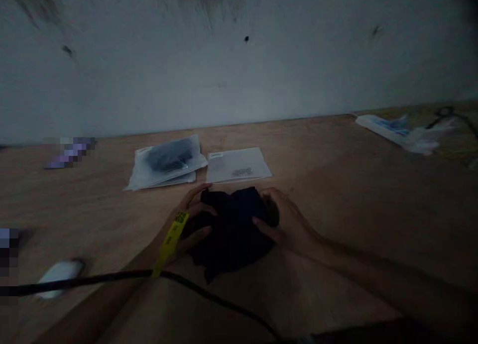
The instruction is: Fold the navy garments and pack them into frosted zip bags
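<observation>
Holding cloth between left hand and right hand. Judged partway: rumpled, not yet neat, lying outside filled bags and seemingly unused bag beyond.

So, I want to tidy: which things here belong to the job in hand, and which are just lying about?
Likely part of the job:
dark cloth, between left hand and right hand
stacked packets and flat packet behind, perhaps

Seemingly just lying about:
white object, left
purple item by wall
plastic wrapping, right
</observation>
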The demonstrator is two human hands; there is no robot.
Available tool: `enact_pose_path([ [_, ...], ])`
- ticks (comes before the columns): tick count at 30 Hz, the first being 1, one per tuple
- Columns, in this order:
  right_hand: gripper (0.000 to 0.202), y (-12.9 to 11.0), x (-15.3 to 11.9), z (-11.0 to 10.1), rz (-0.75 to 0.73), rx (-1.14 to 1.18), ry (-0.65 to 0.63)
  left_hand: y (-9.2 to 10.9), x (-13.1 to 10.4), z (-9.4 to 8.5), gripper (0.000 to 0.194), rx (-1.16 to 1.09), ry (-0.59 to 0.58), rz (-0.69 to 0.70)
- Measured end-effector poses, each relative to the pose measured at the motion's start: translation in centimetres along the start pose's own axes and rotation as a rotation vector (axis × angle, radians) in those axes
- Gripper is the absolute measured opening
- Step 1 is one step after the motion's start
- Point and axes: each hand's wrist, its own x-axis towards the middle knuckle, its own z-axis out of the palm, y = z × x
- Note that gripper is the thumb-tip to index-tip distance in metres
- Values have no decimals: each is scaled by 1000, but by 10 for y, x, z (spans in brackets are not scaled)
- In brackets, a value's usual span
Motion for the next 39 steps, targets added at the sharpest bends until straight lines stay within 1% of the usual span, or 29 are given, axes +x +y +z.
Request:
enact_pose_path([
  [2, 33, 7, 5, -5, 28, 68, 21, -1, -2, 1, 36, 48, -13, 55],
  [4, 33, 13, 9, -9, 46, 74, 53, -2, -4, 2, 44, 113, -48, 112],
  [7, 40, 19, 12, -14, 52, -40, 124, -5, -4, 2, 58, 244, -146, 206],
  [9, 48, 23, 14, -18, 47, -214, 99, -5, -4, 3, 63, 273, -191, 231],
  [11, 51, 26, 15, -24, 62, -374, 35, -4, -3, 5, 66, 288, -201, 229],
  [12, 51, 29, 15, -26, 72, -425, 7, -3, -2, 5, 65, 296, -196, 220],
  [14, 48, 33, 17, -30, 68, -455, -26, -1, -1, 7, 63, 305, -177, 203],
  [16, 43, 36, 18, -32, 36, -396, -43, 1, -1, 7, 63, 290, -172, 205],
  [19, 38, 34, 19, -32, 31, -170, -35, 4, -1, 5, 66, 222, -200, 233],
  [20, 37, 32, 18, -32, 35, -82, -35, 5, -2, 5, 65, 204, -203, 244],
  [22, 34, 27, 18, -33, 16, 55, -55, 4, -2, 7, 57, 198, -182, 267],
  [24, 36, 24, 16, -33, -30, 112, -84, 2, -3, 9, 45, 231, -137, 291],
  [26, 43, 22, 15, -32, -76, 117, -98, -1, -3, 11, 35, 276, -95, 325],
  [28, 46, 21, 14, -30, -111, 102, -64, -3, -2, 13, 31, 319, -68, 362],
  [30, 46, 20, 12, -26, -140, 54, 15, -4, -2, 14, 31, 343, -26, 370],
  [31, 46, 20, 11, -25, -160, 14, 66, -4, -1, 15, 34, 340, 8, 356],
  [33, 43, 17, 9, -24, -236, -77, 169, -3, -2, 18, 45, 306, 93, 305],
  [35, 43, 12, 5, -24, -377, -139, 239, -3, -3, 19, 63, 265, 158, 292],
  [37, 46, 6, -1, -24, -554, -145, 231, -2, -5, 19, 81, 262, 180, 323],
  [38, 47, 3, -5, -22, -646, -135, 191, -2, -6, 18, 87, 269, 178, 341],
  [39, 46, -1, -8, -20, -735, -124, 122, -1, -7, 17, 89, 282, 164, 348],
])
